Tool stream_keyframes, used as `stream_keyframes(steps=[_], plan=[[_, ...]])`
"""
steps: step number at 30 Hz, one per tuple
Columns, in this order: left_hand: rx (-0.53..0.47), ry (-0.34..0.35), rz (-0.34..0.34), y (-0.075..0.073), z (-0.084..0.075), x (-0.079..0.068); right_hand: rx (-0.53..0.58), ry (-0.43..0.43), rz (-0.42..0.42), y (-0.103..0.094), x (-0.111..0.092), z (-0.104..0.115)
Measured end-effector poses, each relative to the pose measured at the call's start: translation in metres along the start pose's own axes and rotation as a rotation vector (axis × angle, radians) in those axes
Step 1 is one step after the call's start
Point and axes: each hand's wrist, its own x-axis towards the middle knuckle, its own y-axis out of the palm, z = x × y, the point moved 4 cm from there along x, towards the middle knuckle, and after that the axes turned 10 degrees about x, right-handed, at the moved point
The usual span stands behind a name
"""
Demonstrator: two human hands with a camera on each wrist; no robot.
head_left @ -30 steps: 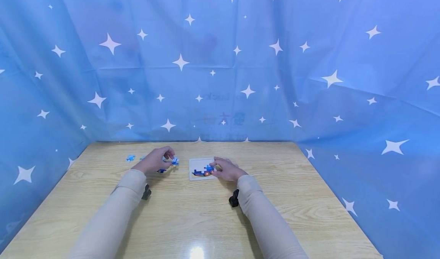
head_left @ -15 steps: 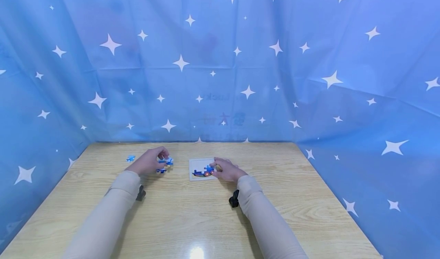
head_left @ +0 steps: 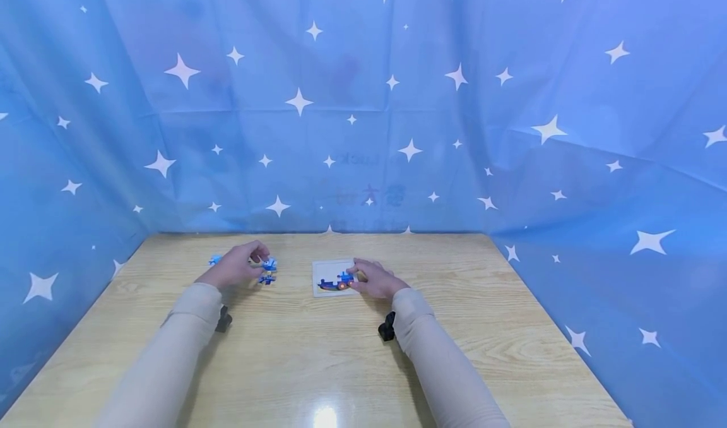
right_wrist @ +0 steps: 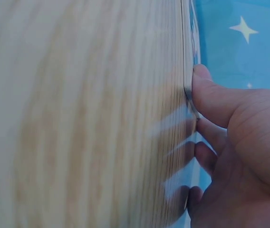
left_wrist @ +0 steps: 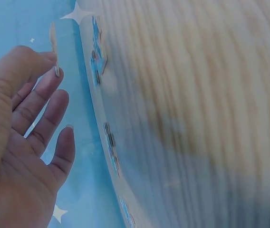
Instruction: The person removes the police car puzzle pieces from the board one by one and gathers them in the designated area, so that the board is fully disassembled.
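Observation:
My left hand (head_left: 240, 266) is at the left of the table and pinches a thin puzzle piece (left_wrist: 54, 45) between thumb and forefinger, raised off the tabletop. The other left fingers are spread loosely. Beside that hand lie a blue and white puzzle piece (head_left: 270, 264) and a dark blue one (head_left: 267, 279). My right hand (head_left: 376, 280) grips the right edge of a pale puzzle board (head_left: 324, 270), with the thumb (right_wrist: 216, 99) at its near side. A blue vehicle with orange wheels (head_left: 341, 283) shows on the board. The hand hides the board's right part.
Another light blue puzzle piece (head_left: 214, 260) lies farther left on the wooden table (head_left: 318, 358). A blue curtain (head_left: 363, 100) with white stars rises along the table's back and sides. Black wrist mounts (head_left: 386, 327) hang under both forearms.
My left hand has moved left with the pinched piece, uncovering the blue pieces to its right. The right hand and the board have stayed in place.

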Motion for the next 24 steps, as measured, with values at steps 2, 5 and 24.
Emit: stream_keyframes(steps=[2,5,24], plan=[[-0.006,0.001,-0.004,-0.001,0.003,-0.001,0.000,0.007,0.002,0.000,0.000,0.000],[-0.004,0.010,-0.015,-0.002,0.007,-0.004,0.005,0.011,0.003,0.000,-0.001,0.000],[0.010,0.018,-0.052,-0.011,0.026,-0.016,0.006,-0.002,-0.009,0.001,-0.001,-0.001]])
